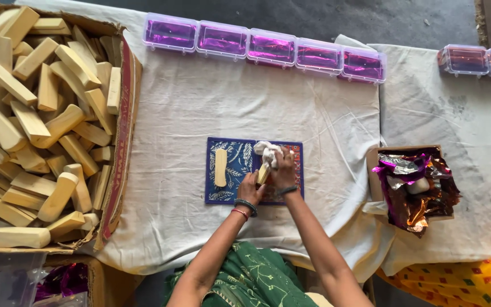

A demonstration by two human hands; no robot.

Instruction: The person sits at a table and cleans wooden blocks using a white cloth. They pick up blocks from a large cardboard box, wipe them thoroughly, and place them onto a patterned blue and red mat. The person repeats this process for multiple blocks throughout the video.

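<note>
On the blue patterned mat [231,170], the left hand [250,188] grips a wooden piece [263,174]. Just above it, the right hand [283,170] clutches a white cloth [268,152] against that piece.

Seven lidded clear boxes [271,46], two mats [229,165]

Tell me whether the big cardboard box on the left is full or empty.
Full. The cardboard box is heaped to its rim with pale wooden blocks, stacked in layers so its bottom is hidden.

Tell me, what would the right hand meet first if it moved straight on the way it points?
Probably bare white cloth beyond the blue mat, then the row of purple boxes; height above the cloth is unclear.
</note>
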